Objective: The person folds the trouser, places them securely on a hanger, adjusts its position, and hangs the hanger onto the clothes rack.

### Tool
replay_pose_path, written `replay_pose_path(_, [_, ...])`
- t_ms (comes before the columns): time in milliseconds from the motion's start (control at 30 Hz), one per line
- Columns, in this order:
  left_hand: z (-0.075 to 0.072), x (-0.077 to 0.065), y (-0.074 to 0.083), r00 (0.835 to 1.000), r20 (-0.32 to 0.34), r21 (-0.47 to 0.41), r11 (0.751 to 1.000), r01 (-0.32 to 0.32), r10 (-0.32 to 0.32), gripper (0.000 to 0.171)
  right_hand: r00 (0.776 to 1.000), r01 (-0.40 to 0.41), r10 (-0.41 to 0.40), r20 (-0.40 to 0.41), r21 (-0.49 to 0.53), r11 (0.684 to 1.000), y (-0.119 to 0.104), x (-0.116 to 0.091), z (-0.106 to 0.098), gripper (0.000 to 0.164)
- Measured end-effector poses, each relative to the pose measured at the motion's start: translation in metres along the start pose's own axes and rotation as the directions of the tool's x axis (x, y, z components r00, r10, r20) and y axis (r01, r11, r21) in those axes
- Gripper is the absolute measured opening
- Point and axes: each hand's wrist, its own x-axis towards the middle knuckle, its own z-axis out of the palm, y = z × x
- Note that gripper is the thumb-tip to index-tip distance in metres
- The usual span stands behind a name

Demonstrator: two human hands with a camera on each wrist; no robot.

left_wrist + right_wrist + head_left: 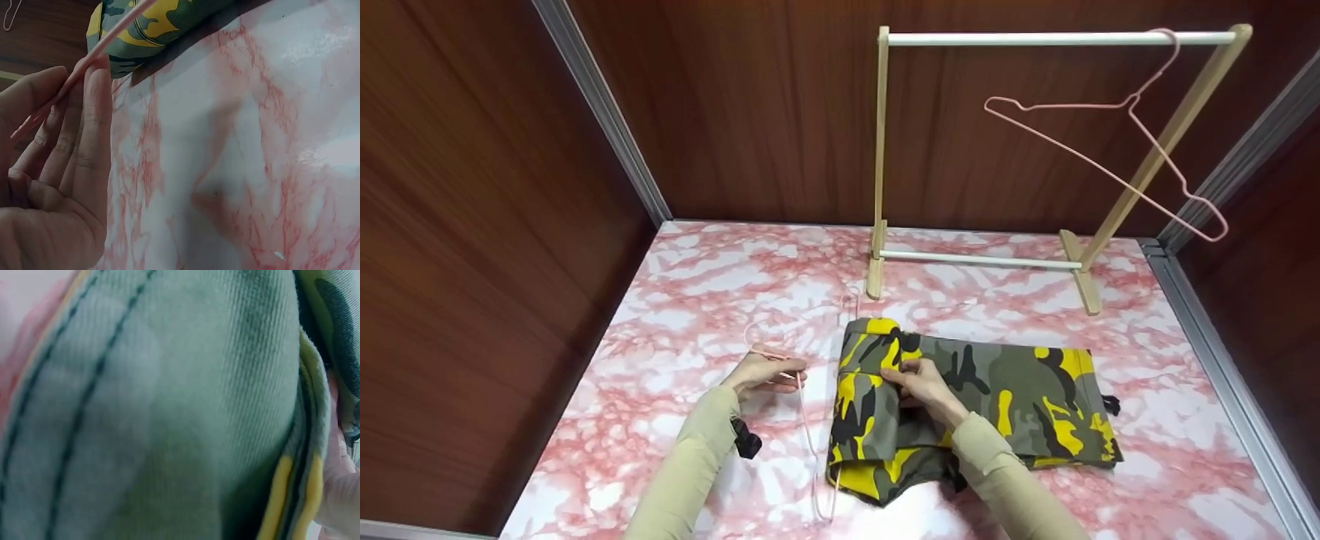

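A pair of camouflage trousers (997,390) in yellow, grey and black lies folded flat, its left end turned over the bar of a pink wire hanger (808,431). My left hand (769,371) pinches this hanger near its neck, left of the cloth; the left wrist view shows the pink wire (107,42) between thumb and fingers. On the turned-over flap (864,405), my right hand (926,390) grips the edge with its fingertips. Cloth fills most of the right wrist view, and part of the right hand (340,489) shows at its right side. Fabric hides the hanger's bar.
Behind the trousers stands a wooden rack (880,150) with a white top rail (1035,39). A second pink hanger (1132,101) hangs from that rail at the right. Brown panels (735,112) with metal edging enclose the pink-and-white marbled table (660,300).
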Motion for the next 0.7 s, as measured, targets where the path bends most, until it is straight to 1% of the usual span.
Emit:
replay_pose_path(133, [-0.0011, 0.0007, -0.0028, 0.999, -0.029, -0.047, 0.999, 0.012, -0.013, 0.039, 1.0, 0.005, -0.005, 0.018, 0.025, 1.0, -0.0014, -0.0028, -0.0012, 0.023])
replay_pose_path(267, [-0.0019, 0.0011, -0.004, 0.999, -0.044, -0.064, 0.998, -0.002, -0.001, 0.038, 0.999, 0.013, -0.015, 0.04, 0.053, 0.998, -0.003, -0.0062, -0.0022, 0.023])
replay_pose_path(400, [-0.0022, 0.002, -0.006, 0.999, -0.028, -0.073, 0.997, -0.023, 0.021, 0.045, 0.998, 0.012, -0.017, 0.057, 0.077, 0.997, -0.004, -0.0068, -0.0028, 0.021])
replay_pose_path(467, [-0.0023, 0.0027, -0.0072, 1.0, -0.023, -0.085, 0.996, -0.022, 0.02, 0.046, 0.998, 0.006, -0.011, 0.061, 0.086, 0.996, -0.0044, -0.0063, -0.0028, 0.023])
replay_pose_path(533, [-0.0023, 0.0033, -0.0081, 1.0, -0.024, -0.098, 0.995, -0.014, 0.012, 0.046, 0.998, 0.001, -0.008, 0.069, 0.104, 0.995, -0.0048, -0.0059, -0.0029, 0.023])
replay_pose_path(633, [-0.0024, 0.0042, -0.009, 0.999, -0.032, -0.113, 0.994, -0.009, 0.006, 0.045, 0.996, -0.009, -0.004, 0.087, 0.149, 0.989, -0.0055, -0.0052, -0.0037, 0.017])
replay_pose_path(700, [-0.0024, 0.0045, -0.009, 0.999, -0.035, -0.121, 0.993, -0.005, 0.001, 0.043, 0.995, -0.017, -0.002, 0.102, 0.181, 0.983, -0.0067, -0.0056, -0.0044, 0.016])
